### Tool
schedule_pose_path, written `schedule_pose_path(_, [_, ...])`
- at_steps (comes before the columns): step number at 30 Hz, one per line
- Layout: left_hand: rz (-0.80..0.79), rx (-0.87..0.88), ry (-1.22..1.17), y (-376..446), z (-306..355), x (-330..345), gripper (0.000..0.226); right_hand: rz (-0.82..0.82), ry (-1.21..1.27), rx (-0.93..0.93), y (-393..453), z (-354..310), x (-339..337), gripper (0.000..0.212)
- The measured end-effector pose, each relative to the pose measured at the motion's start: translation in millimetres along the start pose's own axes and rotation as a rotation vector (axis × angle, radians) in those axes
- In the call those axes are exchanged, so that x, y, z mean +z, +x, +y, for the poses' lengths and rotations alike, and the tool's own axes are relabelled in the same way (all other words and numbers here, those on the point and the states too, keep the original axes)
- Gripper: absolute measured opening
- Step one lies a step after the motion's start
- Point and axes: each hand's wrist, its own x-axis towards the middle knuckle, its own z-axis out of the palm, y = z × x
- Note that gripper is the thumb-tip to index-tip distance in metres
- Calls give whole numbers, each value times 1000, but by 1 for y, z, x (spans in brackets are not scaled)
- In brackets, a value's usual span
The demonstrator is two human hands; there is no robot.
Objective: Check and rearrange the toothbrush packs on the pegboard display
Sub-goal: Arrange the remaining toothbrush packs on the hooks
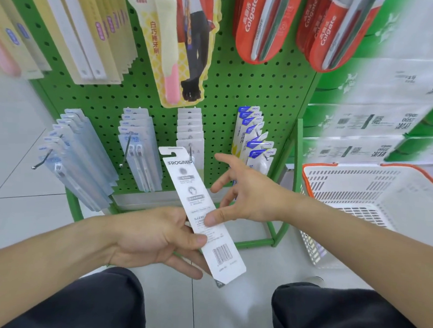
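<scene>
At the centre of the frame the left hand (pixel 155 238) holds a long white cardboard FROG toothbrush pack (pixel 202 213), back side up, thumb pinching its lower half. The right hand (pixel 246 193) has a wide grip, fingers spread, thumb touching the pack's edge. Behind, the green perforated metal pegboard (pixel 230 88) carries hanging packs; a white plastic basket (pixel 376 194) stands at right.

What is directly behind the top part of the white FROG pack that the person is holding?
Behind the top of the FROG pack hangs a row of white packs on a peg of the green pegboard. Their lower parts are covered.
</scene>
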Motion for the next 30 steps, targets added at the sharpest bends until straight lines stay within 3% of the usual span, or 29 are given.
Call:
schedule_pose_path(6, [52, -65, 58, 1, -7, 0, 35, -153, 101, 41, 5, 3, 11, 106])
schedule_pose_path(12, [290, -20, 33, -1, -10, -9, 31, -388, -143, 50, 4, 6, 16, 78])
schedule_pose_path(21, [236, 11, 111, -14, -12, -17, 39, -412, 141, 47, 1, 3, 23, 11])
schedule_pose_path(30, [40, -49, 369, -18, -18, -15, 41, -178, 197, -33, 7, -12, 9, 25])
